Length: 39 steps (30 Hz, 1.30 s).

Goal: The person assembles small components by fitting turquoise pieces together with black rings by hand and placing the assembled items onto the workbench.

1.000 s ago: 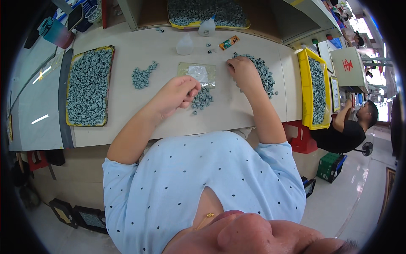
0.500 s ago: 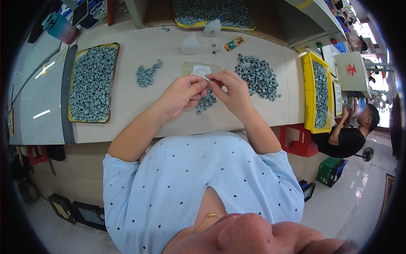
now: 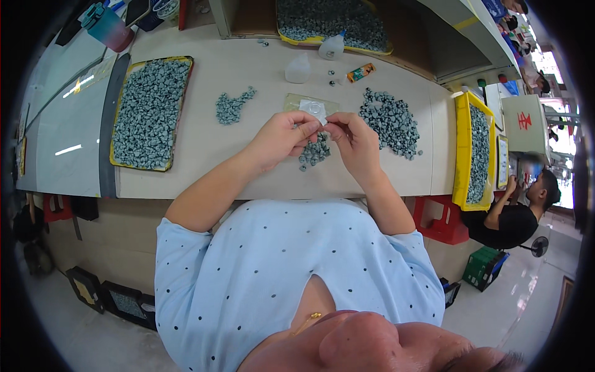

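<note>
The flat bag [image 3: 294, 103], a clear packet with white paper [image 3: 313, 108] on or in it, is the reference. Its long axis runs roughly left to right. The left hand [image 3: 286, 137] and the right hand [image 3: 356, 144] are positioned on the person's side of the bag, and their fingertips meet at its near edge. On each hand, thumb and index finger are close together; whether they are clamped on a small piece cannot be told, since the fingers cover the spot.

The middle pile [image 3: 317, 152] lies on the person's side of the bag, between the hands and partly hidden by them. Which hand is nearer to it cannot be told with certainty. The right pile [image 3: 390, 124] lies to the right of the bag, nearer the right hand. The left pile [image 3: 232, 109] lies to the left of the bag, nearer the left hand.

All three piles consist of small, irregular, grey-green pieces with darker patches. The right pile is the largest and is loosely spread; the left pile is small, with a narrow arm.
</note>
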Each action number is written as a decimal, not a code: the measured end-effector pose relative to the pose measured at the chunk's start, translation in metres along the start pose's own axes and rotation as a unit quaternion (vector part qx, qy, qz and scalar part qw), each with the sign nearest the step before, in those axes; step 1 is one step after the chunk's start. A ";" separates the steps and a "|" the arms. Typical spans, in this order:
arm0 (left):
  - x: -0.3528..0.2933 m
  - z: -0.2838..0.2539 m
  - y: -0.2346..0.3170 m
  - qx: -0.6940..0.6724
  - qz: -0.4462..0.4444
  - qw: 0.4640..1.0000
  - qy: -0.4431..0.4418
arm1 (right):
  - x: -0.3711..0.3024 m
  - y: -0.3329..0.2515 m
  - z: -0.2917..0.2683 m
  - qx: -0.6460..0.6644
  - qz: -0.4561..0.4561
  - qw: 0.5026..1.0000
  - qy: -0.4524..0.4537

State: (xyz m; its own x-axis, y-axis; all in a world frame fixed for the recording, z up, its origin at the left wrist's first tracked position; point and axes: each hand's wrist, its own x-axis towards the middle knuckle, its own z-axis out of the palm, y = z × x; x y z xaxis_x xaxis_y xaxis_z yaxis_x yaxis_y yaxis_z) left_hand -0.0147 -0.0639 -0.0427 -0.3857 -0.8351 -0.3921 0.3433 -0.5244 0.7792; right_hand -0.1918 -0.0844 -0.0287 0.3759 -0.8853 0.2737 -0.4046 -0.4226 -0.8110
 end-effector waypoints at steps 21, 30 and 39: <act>-0.022 -0.015 0.005 -0.031 -0.006 0.999 -0.037 | -0.001 -0.021 0.013 -0.116 -0.157 0.980 -0.034; -0.019 -0.007 0.003 -0.018 -0.005 1.000 -0.016 | -0.004 -0.013 0.008 -0.097 -0.120 0.988 0.008; -0.007 0.004 -0.001 -0.011 0.022 0.999 0.032 | 0.003 0.010 -0.011 -0.152 -0.183 0.971 0.018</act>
State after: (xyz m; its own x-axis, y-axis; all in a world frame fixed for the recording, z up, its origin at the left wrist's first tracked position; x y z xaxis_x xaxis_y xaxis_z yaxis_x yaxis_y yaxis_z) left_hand -0.0162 -0.0562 -0.0387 -0.3144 -0.8659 -0.3891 0.3771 -0.4900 0.7859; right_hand -0.2044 -0.0930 -0.0300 0.5133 -0.6693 0.5372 -0.4786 -0.7428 -0.4681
